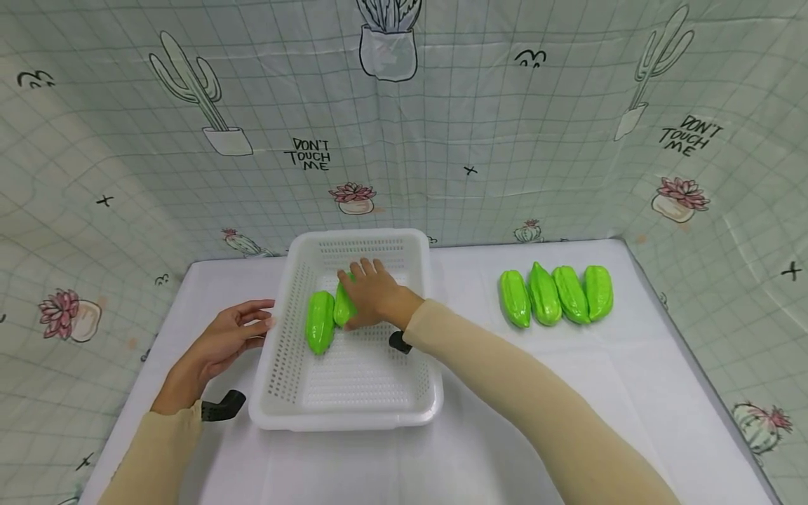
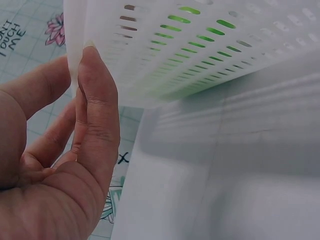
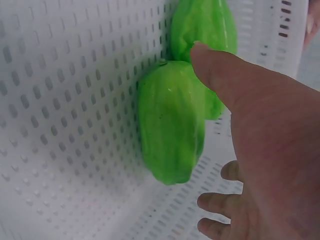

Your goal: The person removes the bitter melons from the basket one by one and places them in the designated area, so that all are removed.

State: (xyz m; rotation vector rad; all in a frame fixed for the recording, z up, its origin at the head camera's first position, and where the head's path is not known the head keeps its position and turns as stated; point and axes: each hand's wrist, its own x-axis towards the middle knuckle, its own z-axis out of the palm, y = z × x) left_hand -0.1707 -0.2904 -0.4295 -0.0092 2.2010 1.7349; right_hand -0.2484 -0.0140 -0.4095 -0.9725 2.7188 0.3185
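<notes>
A white perforated plastic basket stands on the table with two green ridged fruits inside, side by side. The left fruit lies in plain sight; the other fruit is partly covered by my right hand. That hand is spread over it, fingers stretched out. In the right wrist view the thumb crosses in front of the farther fruit, and the nearer fruit lies beside the palm, ungripped. My left hand pinches the basket's left rim between thumb and fingers, the thumb on the outer side.
Several more green fruits lie in a row on the white table, right of the basket. A patterned cloth hangs behind and along both sides of the table.
</notes>
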